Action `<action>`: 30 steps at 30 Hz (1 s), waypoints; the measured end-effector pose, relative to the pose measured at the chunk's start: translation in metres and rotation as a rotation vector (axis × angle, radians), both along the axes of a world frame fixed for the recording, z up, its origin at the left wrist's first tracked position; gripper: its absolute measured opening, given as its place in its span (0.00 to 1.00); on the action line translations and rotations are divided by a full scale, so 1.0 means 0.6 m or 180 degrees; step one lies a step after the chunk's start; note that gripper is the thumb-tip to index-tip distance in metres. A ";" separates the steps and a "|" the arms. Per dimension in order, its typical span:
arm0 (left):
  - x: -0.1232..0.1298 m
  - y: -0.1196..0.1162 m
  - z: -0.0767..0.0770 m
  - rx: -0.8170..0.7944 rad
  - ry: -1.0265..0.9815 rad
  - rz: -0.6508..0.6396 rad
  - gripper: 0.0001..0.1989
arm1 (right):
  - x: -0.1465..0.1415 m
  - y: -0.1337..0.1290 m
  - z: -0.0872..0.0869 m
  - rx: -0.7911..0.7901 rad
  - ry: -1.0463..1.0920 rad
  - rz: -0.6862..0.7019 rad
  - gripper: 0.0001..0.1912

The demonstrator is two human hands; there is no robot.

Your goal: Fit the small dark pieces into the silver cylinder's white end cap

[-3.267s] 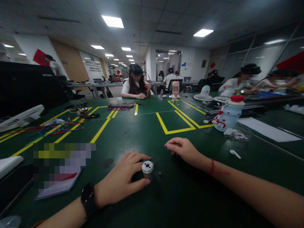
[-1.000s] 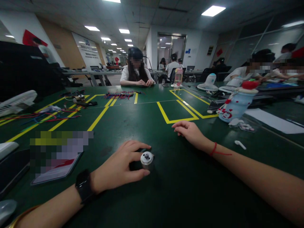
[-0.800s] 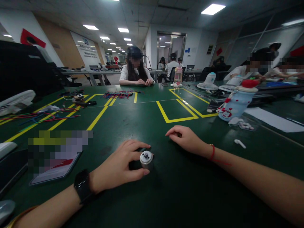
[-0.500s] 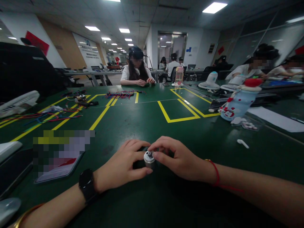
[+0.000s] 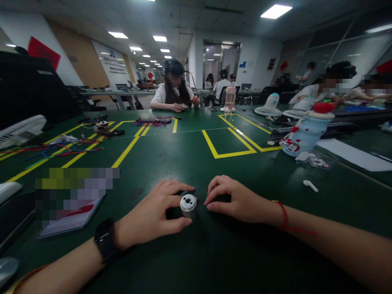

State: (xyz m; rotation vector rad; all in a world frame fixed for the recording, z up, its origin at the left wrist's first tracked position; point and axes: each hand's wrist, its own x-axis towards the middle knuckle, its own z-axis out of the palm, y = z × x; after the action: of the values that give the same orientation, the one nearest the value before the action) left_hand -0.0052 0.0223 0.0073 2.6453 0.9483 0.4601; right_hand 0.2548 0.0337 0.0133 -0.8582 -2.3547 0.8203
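Observation:
A small silver metal cylinder (image 5: 188,206) stands on the green table, its pale top face showing a dark centre and small holes. My left hand (image 5: 154,208) is closed round its left side, with the thumb in front and fingers behind. Apart from the cylinder, just to its right, my right hand (image 5: 232,200) rests low over the table with curled fingers. Its thumb and fingertips are drawn together, and I cannot make out what is between them.
A phone (image 5: 82,212) lies left of my left hand. Farther off are bundled wires (image 5: 156,121), loose coloured wires (image 5: 61,151) and yellow tape lines (image 5: 234,155). At right are a white earbud (image 5: 310,185) and a blue bottle (image 5: 303,134). A person (image 5: 174,87) sits opposite.
My right hand has moved right, off the cylinder. The small dark gear-like piece that stuck up from the cylinder's top no longer shows there. My left hand stays round the cylinder.

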 end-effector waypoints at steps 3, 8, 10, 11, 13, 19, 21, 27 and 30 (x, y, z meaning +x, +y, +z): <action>-0.001 0.003 -0.005 -0.0005 -0.0038 -0.0003 0.17 | 0.005 0.003 -0.009 0.0171 -0.0293 0.0093 0.06; -0.002 0.004 -0.009 -0.0010 0.0046 -0.0033 0.19 | 0.005 0.004 -0.012 0.0233 -0.0339 0.0111 0.06; -0.003 0.004 -0.009 0.0017 0.0058 -0.0034 0.19 | 0.005 0.003 -0.010 0.0222 -0.0347 0.0130 0.07; -0.003 0.004 -0.008 0.0025 0.0061 -0.0028 0.19 | 0.005 0.003 -0.009 0.0188 -0.0309 0.0139 0.07; -0.003 0.003 -0.006 0.0022 0.0066 -0.0032 0.19 | 0.007 0.005 -0.005 0.0022 -0.0120 0.0106 0.09; -0.005 0.002 -0.003 -0.0027 0.0038 -0.0041 0.18 | 0.027 0.050 -0.007 -0.0630 0.0697 -0.0955 0.10; -0.005 0.002 -0.003 -0.0037 -0.0010 -0.0041 0.17 | 0.039 0.075 -0.016 -0.0677 0.0842 -0.1317 0.11; -0.007 0.002 -0.004 -0.0035 -0.0084 -0.0063 0.18 | 0.059 0.104 -0.030 -0.0637 0.0794 -0.1530 0.14; -0.006 0.001 -0.004 -0.0027 -0.0060 -0.0066 0.18 | 0.046 0.076 -0.018 -0.0313 0.0112 -0.0831 0.13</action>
State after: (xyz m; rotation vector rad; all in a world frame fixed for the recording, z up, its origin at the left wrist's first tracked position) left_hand -0.0090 0.0232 0.0050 2.6360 0.9142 0.4743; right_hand 0.2822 0.0793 0.0024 -1.1534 -2.1276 0.8384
